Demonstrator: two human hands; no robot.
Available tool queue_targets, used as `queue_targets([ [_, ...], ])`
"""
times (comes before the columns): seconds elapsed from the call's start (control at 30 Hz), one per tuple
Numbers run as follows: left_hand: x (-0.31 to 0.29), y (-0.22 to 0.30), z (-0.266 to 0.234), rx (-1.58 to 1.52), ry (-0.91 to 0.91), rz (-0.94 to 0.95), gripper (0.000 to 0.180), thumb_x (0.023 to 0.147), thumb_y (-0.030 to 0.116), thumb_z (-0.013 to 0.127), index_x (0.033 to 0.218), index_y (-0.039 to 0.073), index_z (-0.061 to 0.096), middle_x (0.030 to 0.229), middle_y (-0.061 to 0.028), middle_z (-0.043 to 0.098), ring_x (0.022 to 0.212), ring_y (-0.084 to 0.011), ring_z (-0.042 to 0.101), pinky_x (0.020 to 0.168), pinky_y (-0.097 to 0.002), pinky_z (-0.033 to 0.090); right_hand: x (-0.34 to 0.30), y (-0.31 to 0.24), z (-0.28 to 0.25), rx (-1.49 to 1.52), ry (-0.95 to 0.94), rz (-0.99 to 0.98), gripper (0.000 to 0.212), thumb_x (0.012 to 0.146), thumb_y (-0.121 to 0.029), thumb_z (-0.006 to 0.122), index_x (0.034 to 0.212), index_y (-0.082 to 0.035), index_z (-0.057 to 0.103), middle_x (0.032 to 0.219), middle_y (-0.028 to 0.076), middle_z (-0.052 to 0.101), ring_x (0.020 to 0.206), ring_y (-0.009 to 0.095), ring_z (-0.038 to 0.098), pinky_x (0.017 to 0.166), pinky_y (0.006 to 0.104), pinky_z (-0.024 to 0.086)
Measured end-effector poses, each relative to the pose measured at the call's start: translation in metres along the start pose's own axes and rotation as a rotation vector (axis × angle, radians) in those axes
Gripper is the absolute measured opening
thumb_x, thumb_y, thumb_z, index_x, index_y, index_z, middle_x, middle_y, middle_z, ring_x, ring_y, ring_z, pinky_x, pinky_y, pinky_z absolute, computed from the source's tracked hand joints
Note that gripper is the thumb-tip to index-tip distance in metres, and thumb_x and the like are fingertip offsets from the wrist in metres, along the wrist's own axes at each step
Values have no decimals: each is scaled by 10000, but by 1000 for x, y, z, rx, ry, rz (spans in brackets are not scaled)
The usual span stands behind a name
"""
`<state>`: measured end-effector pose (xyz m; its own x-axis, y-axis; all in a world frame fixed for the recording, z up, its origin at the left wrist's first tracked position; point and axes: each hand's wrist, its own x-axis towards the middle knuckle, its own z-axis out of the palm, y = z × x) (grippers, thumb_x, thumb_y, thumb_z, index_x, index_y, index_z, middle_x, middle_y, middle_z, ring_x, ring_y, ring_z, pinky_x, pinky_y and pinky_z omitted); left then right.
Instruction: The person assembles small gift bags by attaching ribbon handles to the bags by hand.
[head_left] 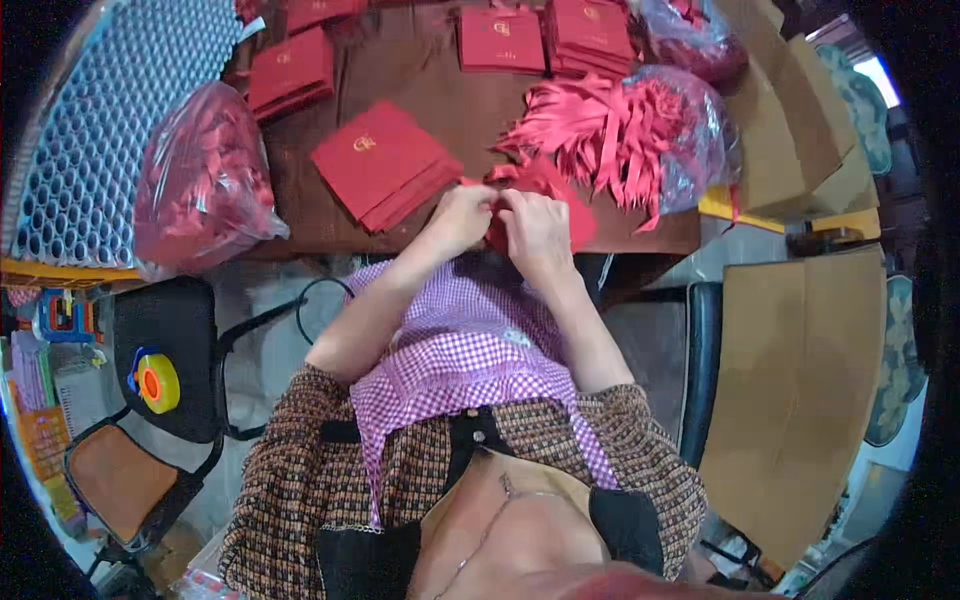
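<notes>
Close together over the table's near edge, my left hand (pixel 463 217) and my right hand (pixel 538 230) meet with fingers pinched. Between and under them is a red piece (pixel 580 215), mostly covered by the right hand; whether the fingertips grip its edge or a ribbon on it cannot be seen. Just left of my left hand lies a stack of square red cards or sleeves (pixel 385 165) with a gold emblem. Right of my right hand, a heap of loose red ribbons (pixel 600 135) spills from a clear plastic bag (pixel 700 130).
More red stacks (pixel 500 42) line the far side of the brown table (pixel 400 70). At left are a filled plastic bag (pixel 205 190) and a rack of blue-white tubes (pixel 110 130). Cardboard boxes (pixel 790 130) stand right. A chair (pixel 165 340) holds a yellow tape roll (pixel 158 383).
</notes>
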<state>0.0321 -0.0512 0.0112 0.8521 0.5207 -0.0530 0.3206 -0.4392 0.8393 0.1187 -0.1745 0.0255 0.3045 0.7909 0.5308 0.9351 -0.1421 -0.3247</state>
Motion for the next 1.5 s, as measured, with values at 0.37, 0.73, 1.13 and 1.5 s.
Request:
queue_targets([
  [0.37,2,0,-21,-138,-240,204,194,777,62,553,931,-2,652,769,-130,654,720,-168,614,664,-321,475,34,21,-37,-33,-302,-198,85,688,-90,636,772,-87,644,788,47,586,833,234,511,766,354,360],
  [0.73,-2,-3,-34,-57,-390,378,136,797,111,594,870,-2,607,817,-122,573,794,-232,572,716,-337,451,34,13,-49,106,-358,-291,70,668,-102,663,723,-96,620,746,25,586,787,221,511,736,351,356],
  [1.13,11,-14,-13,337,-241,407,189,860,157,461,842,-7,551,837,-179,506,840,-320,501,744,-393,420,41,23,-55,149,-560,-356,93,686,-76,666,779,-83,657,716,63,577,774,241,536,765,351,383],
  [1.5,1,-15,-29,-434,209,-150,271,920,230,435,905,-7,566,630,-78,565,538,-155,548,485,-294,436,38,44,-49,286,-693,-285,131,745,-134,671,858,-71,657,722,67,604,721,245,536,773,348,389],
])
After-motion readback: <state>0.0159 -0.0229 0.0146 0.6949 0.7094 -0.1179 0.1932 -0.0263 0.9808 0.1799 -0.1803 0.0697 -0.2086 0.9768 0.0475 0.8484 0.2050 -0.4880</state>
